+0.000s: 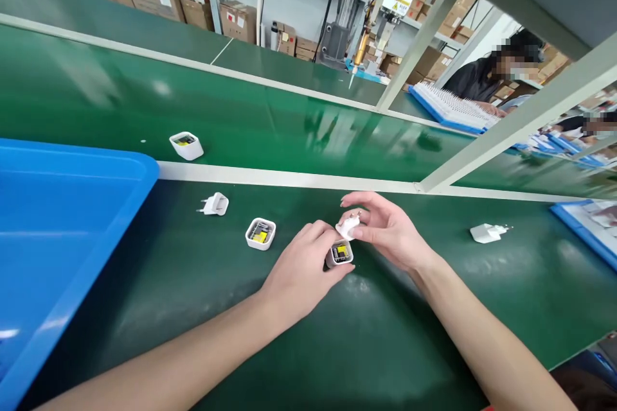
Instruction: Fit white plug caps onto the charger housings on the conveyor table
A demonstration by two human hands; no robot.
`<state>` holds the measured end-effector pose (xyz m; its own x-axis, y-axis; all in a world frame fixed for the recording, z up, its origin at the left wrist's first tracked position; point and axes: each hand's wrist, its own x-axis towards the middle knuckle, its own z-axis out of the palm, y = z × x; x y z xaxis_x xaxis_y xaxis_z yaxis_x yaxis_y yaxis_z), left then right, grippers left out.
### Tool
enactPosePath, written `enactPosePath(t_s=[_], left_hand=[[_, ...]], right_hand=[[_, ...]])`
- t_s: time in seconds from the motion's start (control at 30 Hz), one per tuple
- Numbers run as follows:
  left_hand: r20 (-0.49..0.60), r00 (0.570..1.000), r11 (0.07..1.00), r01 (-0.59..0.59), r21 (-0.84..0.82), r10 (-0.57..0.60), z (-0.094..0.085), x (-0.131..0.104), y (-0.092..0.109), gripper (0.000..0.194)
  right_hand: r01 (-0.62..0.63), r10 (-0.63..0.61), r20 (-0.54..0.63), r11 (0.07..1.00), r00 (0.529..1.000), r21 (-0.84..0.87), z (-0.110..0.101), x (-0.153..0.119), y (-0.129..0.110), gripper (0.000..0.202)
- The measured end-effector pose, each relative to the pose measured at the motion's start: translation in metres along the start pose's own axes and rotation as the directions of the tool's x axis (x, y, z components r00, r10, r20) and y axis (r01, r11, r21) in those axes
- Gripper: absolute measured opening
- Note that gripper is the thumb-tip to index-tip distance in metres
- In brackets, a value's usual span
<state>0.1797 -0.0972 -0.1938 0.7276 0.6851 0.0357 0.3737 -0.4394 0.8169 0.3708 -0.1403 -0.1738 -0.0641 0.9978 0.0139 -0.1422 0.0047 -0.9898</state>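
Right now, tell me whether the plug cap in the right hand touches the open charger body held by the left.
Cannot tell. In the head view the plug cap sits just above the open charger body, but no clear gap or contact shows.

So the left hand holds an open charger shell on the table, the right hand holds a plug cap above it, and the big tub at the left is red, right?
Not quite: the head view shows the tub is blue. The rest holds: left hand on the shell, right hand holding the cap above it.

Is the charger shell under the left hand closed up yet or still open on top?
Open. The charger shell in the left hand shows its yellow and black insides; the right hand holds the plug cap just above, not seated.
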Motion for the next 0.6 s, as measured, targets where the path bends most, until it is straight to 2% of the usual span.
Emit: enactPosePath(t_s=[0.07, 0.17, 0.23, 0.33, 0.4, 0.5, 0.6], left_hand=[[-0.009, 1.000, 1.000, 0.014, 0.010, -0.014, 0.002, 0.001, -0.001, 0.023], [-0.036, 0.999, 1.000, -0.013, 0.009, 0.013, 0.004, 0.000, -0.005, 0.022], [-0.054, 0.998, 1.000, -0.025, 0.010, 0.026, 0.005, 0.000, -0.006, 0.021], [-0.057, 0.998, 1.000, -0.012, 0.024, 0.013, 0.004, 0.000, -0.005, 0.020], [-0.051, 0.999, 0.999, -0.005, 0.036, 0.007, 0.004, 0.001, -0.003, 0.019], [-0.050, 0.999, 0.999, -0.015, 0.035, 0.016, 0.003, 0.001, -0.002, 0.020], [-0.059, 0.998, 0.999, -0.027, 0.028, 0.029, 0.004, 0.000, -0.003, 0.021]], right_hand=[[0.002, -0.001, 0.012, 0.997, 1.000, -0.078, 0.000, -0.002, -0.002, 0.032], [0.075, -0.078, -0.001, 0.961, 0.997, -0.265, 0.001, -0.005, -0.007, 0.018], [0.112, -0.125, 0.001, 0.887, 0.992, -0.448, 0.002, -0.006, -0.011, 0.016], [0.083, -0.112, -0.001, 0.738, 0.994, -0.670, 0.005, -0.009, -0.014, 0.016], [0.050, -0.089, -0.020, 0.724, 0.996, -0.688, 0.007, -0.012, -0.015, 0.018], [0.042, -0.091, -0.046, 0.781, 0.995, -0.623, 0.008, -0.016, -0.016, 0.022], [0.050, -0.060, 0.006, 0.768, 0.998, -0.639, 0.007, -0.019, -0.022, 0.021]])
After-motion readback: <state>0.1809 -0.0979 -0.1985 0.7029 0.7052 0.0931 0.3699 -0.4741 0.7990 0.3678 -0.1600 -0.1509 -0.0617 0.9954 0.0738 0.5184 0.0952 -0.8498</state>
